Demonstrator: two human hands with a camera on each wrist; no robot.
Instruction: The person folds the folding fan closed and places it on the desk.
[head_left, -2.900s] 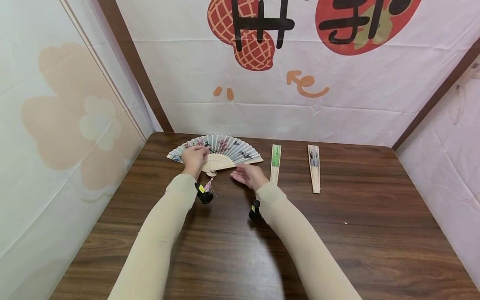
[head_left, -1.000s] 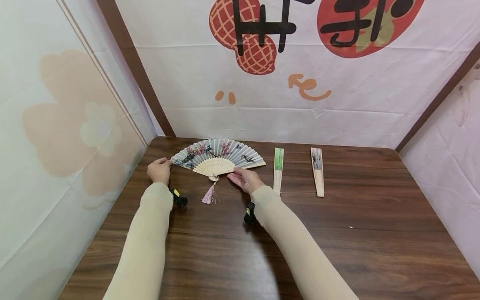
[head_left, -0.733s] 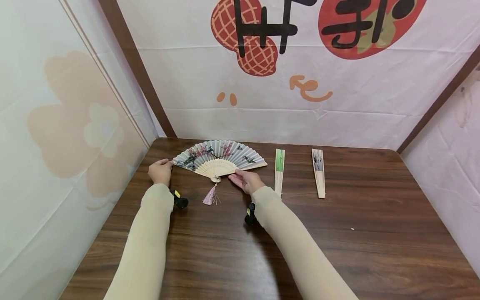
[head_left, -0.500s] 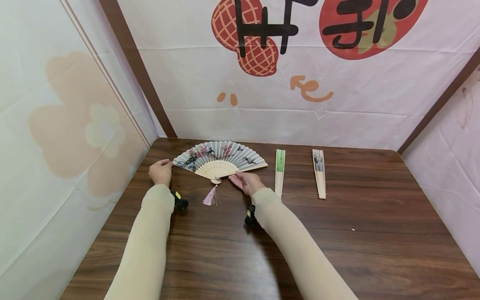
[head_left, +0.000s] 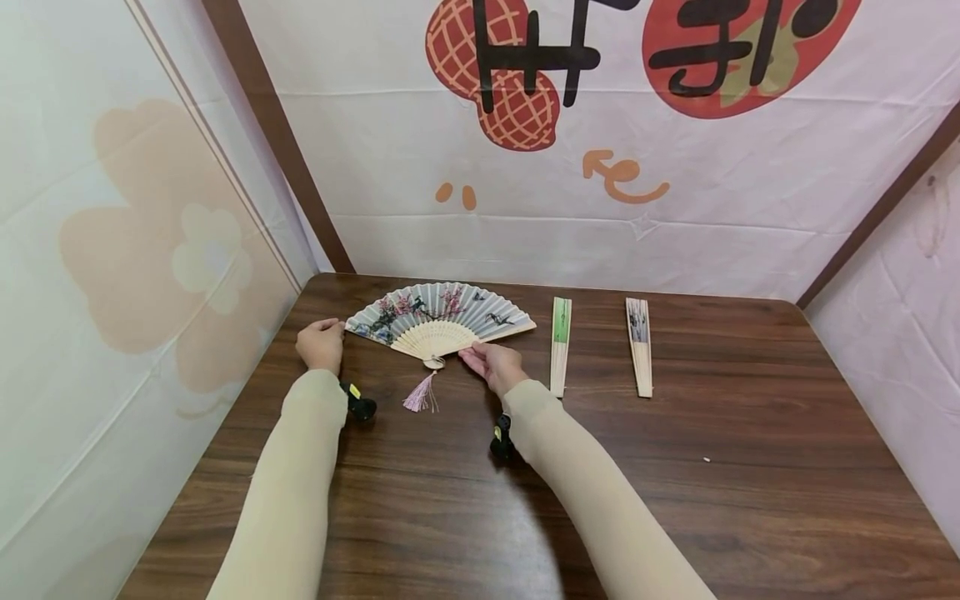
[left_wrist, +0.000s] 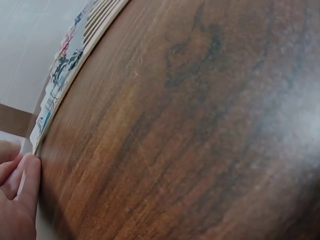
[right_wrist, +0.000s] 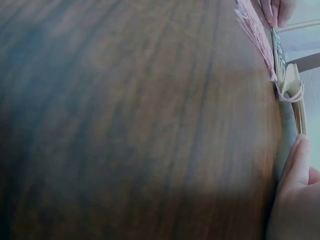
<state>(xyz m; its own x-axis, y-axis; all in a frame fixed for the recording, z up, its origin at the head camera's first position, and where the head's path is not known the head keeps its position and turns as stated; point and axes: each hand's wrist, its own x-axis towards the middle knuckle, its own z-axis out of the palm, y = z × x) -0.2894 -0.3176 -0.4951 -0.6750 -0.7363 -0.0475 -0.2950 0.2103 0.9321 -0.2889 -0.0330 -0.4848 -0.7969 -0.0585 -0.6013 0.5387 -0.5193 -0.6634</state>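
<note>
An open paper fan (head_left: 438,318) with painted flowers and pale wooden ribs lies flat at the back left of the brown table (head_left: 615,492). Its pink tassel (head_left: 422,393) trails toward me. My left hand (head_left: 321,343) sits at the fan's left corner, fingers curled, fingertips (left_wrist: 24,176) pinching the end of the outer rib (left_wrist: 75,57). My right hand (head_left: 491,365) lies just right of the pivot, its straight fingers touching the fan's lower right edge. In the right wrist view a finger (right_wrist: 297,165) rests beside the pivot (right_wrist: 290,82) and the tassel (right_wrist: 255,30).
Two folded fans lie side by side right of my right hand: one with green paper (head_left: 558,343), one with dark print (head_left: 639,343). White printed cloth walls close in the table at the back and both sides. A small white speck (head_left: 705,459) lies at the right.
My left hand has left the top of the fan and gone to its left corner, uncovering the tassel. Over the last second both hands and the fan have stayed almost still.
</note>
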